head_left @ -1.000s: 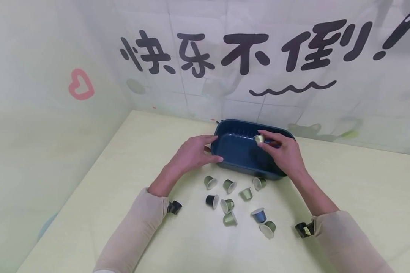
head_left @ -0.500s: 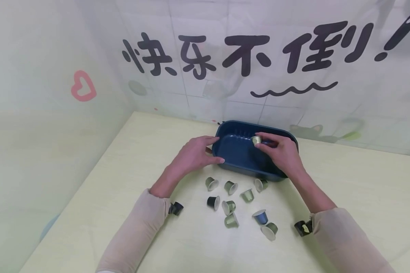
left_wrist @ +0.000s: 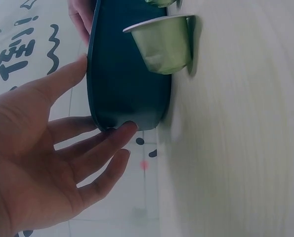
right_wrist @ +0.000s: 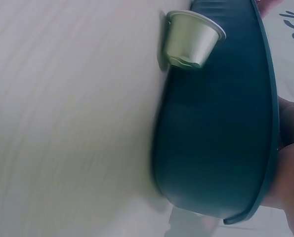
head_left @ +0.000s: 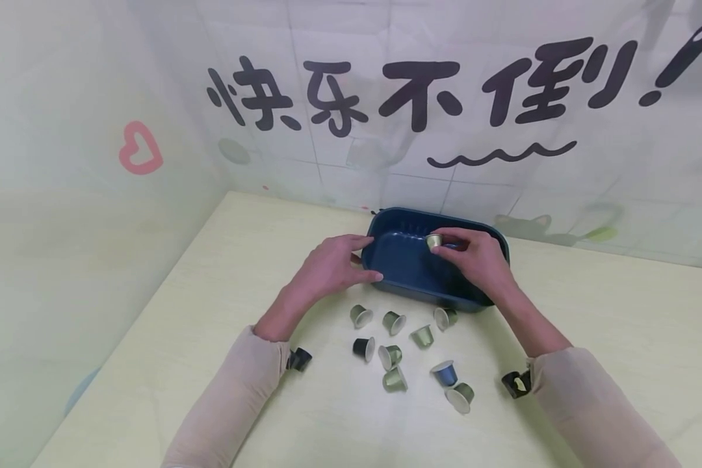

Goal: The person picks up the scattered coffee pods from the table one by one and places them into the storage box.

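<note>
A dark blue plastic basin (head_left: 406, 257) stands near the wall in the head view. My right hand (head_left: 475, 257) pinches a pale green coffee capsule (head_left: 435, 242) between thumb and fingers, above the basin's inside. My left hand (head_left: 330, 265) touches the basin's left end, thumb at the rim and fingers spread along the outer wall, as the left wrist view also shows. Several green coffee capsules lie on the table in front of the basin, one of them a light green capsule (head_left: 423, 336). Among them are a black capsule (head_left: 362, 348) and a blue capsule (head_left: 445, 372). The right wrist view hides the right fingertips.
The pale wooden table (head_left: 222, 279) meets a printed wall covering (head_left: 339, 162) just behind the basin. Another covered wall (head_left: 82, 247) runs along the left side. Two green capsules lie close together at the front, one a pale green capsule (head_left: 394, 379).
My right hand has shifted slightly left over the basin with the capsule still pinched. The left hand stays at the basin's end, and the capsules on the table have not moved.
</note>
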### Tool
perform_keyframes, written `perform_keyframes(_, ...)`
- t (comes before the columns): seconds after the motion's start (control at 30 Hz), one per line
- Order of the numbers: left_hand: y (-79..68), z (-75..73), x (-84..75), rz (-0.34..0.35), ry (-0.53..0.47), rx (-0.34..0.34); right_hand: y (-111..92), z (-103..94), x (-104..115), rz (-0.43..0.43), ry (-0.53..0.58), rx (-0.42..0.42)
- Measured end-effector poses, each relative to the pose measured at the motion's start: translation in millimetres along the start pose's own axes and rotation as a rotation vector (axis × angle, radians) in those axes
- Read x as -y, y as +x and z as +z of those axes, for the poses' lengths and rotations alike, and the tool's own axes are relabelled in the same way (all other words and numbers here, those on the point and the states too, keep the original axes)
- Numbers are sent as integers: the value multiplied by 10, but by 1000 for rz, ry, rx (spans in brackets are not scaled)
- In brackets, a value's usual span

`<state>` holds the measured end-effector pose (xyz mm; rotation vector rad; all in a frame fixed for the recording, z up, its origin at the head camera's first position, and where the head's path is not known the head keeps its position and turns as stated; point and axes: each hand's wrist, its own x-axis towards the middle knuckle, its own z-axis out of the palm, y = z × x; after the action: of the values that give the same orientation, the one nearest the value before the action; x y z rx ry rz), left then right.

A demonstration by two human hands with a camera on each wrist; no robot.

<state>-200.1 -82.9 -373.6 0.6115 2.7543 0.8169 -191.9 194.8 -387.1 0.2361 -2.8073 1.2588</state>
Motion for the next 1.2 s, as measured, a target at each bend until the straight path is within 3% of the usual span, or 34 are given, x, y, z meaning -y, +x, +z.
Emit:
perform_keyframes(0.43,-10,-7,-18,15,7,16,62,55,-74,54,107,47)
perform_keyframes(0.9,-7,4,-23,-4,-17,34,92,68,-77,80,70,85)
perform_keyframes(1.2,-5,5,-31,4,10,31,97,87,-83,37,83,60)
